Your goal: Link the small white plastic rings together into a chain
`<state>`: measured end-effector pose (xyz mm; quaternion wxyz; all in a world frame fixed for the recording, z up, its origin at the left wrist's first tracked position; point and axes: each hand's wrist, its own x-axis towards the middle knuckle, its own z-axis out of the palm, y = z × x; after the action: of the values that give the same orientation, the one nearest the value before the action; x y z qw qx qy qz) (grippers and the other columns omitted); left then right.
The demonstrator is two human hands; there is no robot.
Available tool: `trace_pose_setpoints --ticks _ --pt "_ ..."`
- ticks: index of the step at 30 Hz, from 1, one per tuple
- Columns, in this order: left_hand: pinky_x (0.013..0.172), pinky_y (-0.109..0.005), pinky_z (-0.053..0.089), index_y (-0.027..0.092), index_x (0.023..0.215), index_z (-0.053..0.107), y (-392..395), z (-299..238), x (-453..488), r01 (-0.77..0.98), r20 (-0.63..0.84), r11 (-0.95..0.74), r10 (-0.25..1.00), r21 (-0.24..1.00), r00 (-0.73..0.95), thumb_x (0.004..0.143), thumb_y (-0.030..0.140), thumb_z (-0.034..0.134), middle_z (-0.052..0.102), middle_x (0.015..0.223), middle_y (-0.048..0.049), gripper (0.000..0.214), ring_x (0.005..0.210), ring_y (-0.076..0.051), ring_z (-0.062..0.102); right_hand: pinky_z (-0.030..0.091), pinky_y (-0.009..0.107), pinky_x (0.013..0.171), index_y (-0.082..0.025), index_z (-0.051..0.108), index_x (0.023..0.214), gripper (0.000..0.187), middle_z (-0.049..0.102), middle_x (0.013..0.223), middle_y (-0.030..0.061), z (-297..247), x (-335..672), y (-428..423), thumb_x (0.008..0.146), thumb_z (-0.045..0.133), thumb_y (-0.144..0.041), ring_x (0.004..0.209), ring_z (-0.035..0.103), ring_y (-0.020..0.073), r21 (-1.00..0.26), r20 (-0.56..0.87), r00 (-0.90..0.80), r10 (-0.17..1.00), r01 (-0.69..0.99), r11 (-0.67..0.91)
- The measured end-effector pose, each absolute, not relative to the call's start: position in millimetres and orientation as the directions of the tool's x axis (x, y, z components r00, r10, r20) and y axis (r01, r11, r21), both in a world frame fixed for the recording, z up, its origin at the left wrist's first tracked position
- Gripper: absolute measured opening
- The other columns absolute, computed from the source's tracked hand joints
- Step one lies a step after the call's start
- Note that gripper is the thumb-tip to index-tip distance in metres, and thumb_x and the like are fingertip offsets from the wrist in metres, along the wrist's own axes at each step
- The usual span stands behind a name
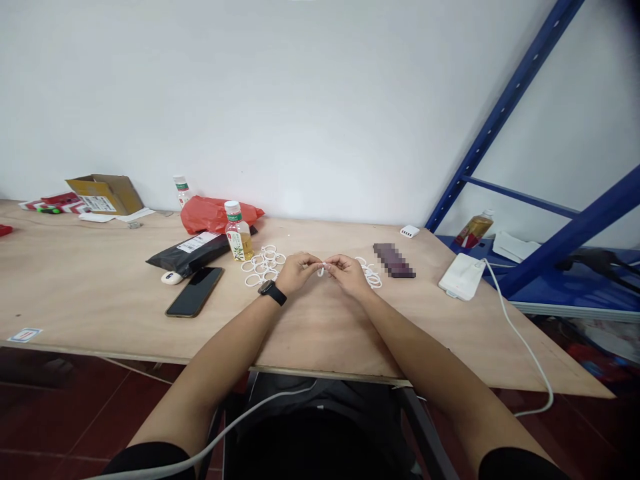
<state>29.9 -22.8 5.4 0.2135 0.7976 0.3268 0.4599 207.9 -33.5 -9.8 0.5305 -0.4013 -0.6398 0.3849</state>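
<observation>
Between my fingertips, above the middle of the wooden table (pixel 325 333), is a small white ring (pixel 321 271), mostly covered by the fingers. My left hand (pixel 299 272), with a dark watch on its wrist, pinches the ring from one side. My right hand (pixel 349 273) pinches it from the other, and the fingertips of both hands meet there. To the left of my left hand lies a group of white rings (pixel 253 280), some overlapping. Another, smaller bunch of white rings (pixel 373 277) lies just beyond my right hand, partly hidden by it.
Left of the rings stand a drink bottle (pixel 239 233), a black package (pixel 193 252), a phone (pixel 194 293) and a red plastic bag (pixel 210 215). To the right are a blurred dark object (pixel 394 260) and a white power bank (pixel 462 277) with a cable. A blue metal frame (pixel 505 100) rises at right.
</observation>
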Motion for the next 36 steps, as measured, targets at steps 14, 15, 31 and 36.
trace_pose_setpoints --ticks 14,15,31,36 --pt "0.095 -0.053 0.031 0.020 0.091 0.074 12.8 -12.6 -18.8 0.972 0.310 -0.178 0.943 0.156 0.123 0.081 0.039 0.060 0.065 0.114 -0.0147 0.025 0.112 -0.036 0.050 0.044 0.031 0.078 -0.020 0.071 0.100 0.025 0.072 0.101 0.0084 9.7 244.5 -33.7 0.086 0.049 -0.022 0.093 0.065 0.0233 -0.194 0.350 -0.092 0.932 0.966 0.168" --pt "0.095 -0.053 0.031 0.020 0.087 0.075 12.9 -13.6 -20.0 0.977 0.282 -0.161 0.952 0.137 0.117 0.081 0.037 0.059 0.066 0.111 -0.0150 0.024 0.111 -0.035 0.050 0.044 0.030 0.076 -0.021 0.071 0.101 0.026 0.073 0.101 0.0081 8.9 244.7 -33.9 0.086 0.050 -0.023 0.092 0.066 0.0233 -0.183 0.328 -0.095 0.940 0.970 0.162" --pt "0.093 -0.039 0.047 0.021 0.088 0.068 -9.6 -3.5 20.5 0.457 0.726 -0.832 0.520 0.313 0.450 0.087 0.036 0.062 0.068 0.115 -0.0080 0.017 0.105 -0.021 0.062 0.038 0.023 0.049 -0.017 0.065 0.110 0.045 0.064 0.071 0.0010 -11.5 210.6 -32.0 0.084 0.054 -0.052 0.050 0.046 0.0097 -0.921 0.312 -0.128 0.941 0.203 0.333" --pt "0.081 -0.035 0.052 0.020 0.105 0.065 -12.3 -3.5 22.0 0.456 0.704 -0.801 0.577 0.389 0.414 0.082 0.039 0.068 0.071 0.099 -0.0070 0.030 0.087 -0.019 0.065 0.031 0.022 0.044 -0.016 0.066 0.090 0.037 0.061 0.066 -0.0002 -8.4 211.3 -29.6 0.076 0.064 -0.050 0.045 0.041 0.0069 -0.970 0.236 -0.062 0.970 0.044 0.239"
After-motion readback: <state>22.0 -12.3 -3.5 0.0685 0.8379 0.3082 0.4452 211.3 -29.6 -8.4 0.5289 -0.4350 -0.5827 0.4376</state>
